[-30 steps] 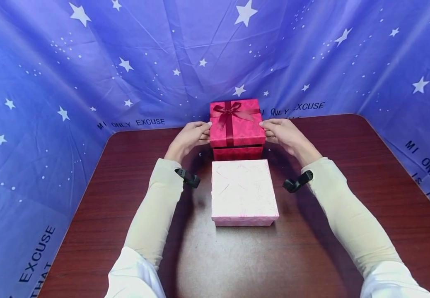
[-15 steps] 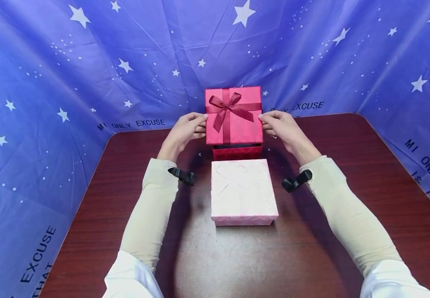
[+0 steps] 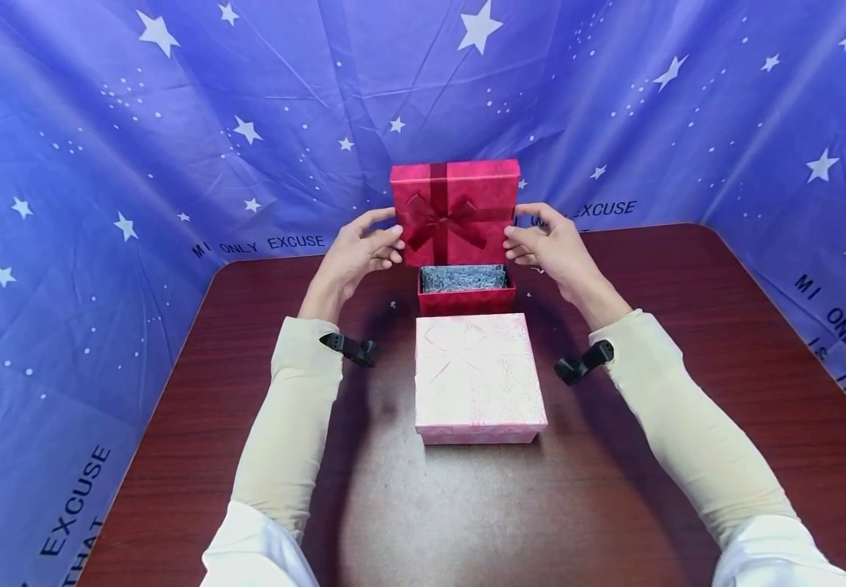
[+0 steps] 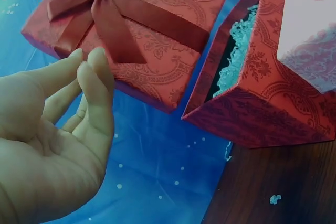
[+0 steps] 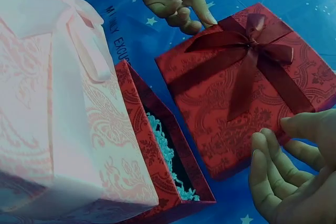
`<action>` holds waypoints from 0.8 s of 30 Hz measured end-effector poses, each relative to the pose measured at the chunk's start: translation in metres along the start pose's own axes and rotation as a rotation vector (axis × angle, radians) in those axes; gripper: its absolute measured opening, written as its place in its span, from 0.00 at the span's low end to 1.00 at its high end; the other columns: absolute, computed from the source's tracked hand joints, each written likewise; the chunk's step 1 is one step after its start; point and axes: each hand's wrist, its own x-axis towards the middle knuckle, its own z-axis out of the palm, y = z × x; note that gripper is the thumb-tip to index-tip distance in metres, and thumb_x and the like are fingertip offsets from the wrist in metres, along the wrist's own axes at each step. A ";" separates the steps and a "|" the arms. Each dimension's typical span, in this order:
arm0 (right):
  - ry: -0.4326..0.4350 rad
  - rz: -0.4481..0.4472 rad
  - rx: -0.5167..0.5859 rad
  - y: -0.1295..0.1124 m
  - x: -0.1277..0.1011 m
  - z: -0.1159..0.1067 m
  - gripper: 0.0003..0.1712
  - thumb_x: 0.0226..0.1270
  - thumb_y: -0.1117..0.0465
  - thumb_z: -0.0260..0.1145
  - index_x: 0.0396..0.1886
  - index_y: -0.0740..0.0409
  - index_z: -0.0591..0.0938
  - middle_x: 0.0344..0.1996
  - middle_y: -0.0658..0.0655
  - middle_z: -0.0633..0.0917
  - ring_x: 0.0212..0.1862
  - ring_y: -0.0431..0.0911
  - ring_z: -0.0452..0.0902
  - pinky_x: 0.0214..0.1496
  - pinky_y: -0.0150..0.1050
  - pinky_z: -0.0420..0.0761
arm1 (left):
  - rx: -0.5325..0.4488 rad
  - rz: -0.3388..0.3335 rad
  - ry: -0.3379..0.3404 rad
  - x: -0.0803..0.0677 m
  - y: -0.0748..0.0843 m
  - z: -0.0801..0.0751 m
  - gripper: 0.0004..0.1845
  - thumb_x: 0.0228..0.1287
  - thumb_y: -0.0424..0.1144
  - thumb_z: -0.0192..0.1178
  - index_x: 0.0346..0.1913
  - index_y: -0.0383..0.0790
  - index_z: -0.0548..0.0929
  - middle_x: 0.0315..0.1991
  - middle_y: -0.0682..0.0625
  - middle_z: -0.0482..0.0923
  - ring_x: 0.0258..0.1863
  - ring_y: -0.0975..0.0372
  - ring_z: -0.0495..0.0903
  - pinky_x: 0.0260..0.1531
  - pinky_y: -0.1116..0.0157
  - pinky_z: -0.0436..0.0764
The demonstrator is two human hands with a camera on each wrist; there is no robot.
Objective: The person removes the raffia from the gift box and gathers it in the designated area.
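While the left hand [image 3: 352, 257] and right hand [image 3: 557, 249] hold the tilted red lid [image 3: 458, 208] in narrow pinches at nine and three o'clock, I'd steer both evenly, keeping it clear of the red box [image 3: 465, 303] at six.

I can see the person's left arm [image 3: 279, 444] stretched forward from seven o'clock, the right arm [image 3: 694, 436] from five. The left grip [image 3: 359, 247] points toward two, the right grip [image 3: 555, 247] toward ten, both wrists [image 3: 320, 303] angled inward, thumbs [image 3: 386, 237] and bent fingers [image 3: 392, 255] pinching.
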 end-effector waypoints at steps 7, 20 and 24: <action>-0.031 -0.004 0.055 -0.003 -0.005 0.002 0.24 0.69 0.67 0.57 0.64 0.55 0.69 0.29 0.50 0.87 0.32 0.40 0.85 0.39 0.32 0.84 | -0.048 0.027 -0.045 -0.005 0.001 -0.005 0.25 0.69 0.32 0.55 0.67 0.46 0.68 0.37 0.44 0.83 0.30 0.60 0.84 0.32 0.70 0.82; -0.071 0.074 0.236 -0.006 -0.007 0.009 0.25 0.72 0.54 0.58 0.64 0.54 0.67 0.34 0.52 0.83 0.34 0.40 0.81 0.39 0.33 0.83 | -0.053 0.033 -0.017 -0.008 0.002 -0.010 0.21 0.73 0.46 0.49 0.65 0.47 0.72 0.47 0.43 0.75 0.34 0.60 0.81 0.38 0.66 0.82; -0.088 0.094 0.243 -0.007 -0.007 0.015 0.28 0.70 0.56 0.59 0.67 0.53 0.64 0.38 0.54 0.80 0.34 0.40 0.81 0.41 0.33 0.82 | -0.040 0.030 0.012 -0.007 0.002 -0.012 0.21 0.72 0.46 0.51 0.65 0.50 0.72 0.49 0.43 0.73 0.33 0.60 0.80 0.37 0.65 0.81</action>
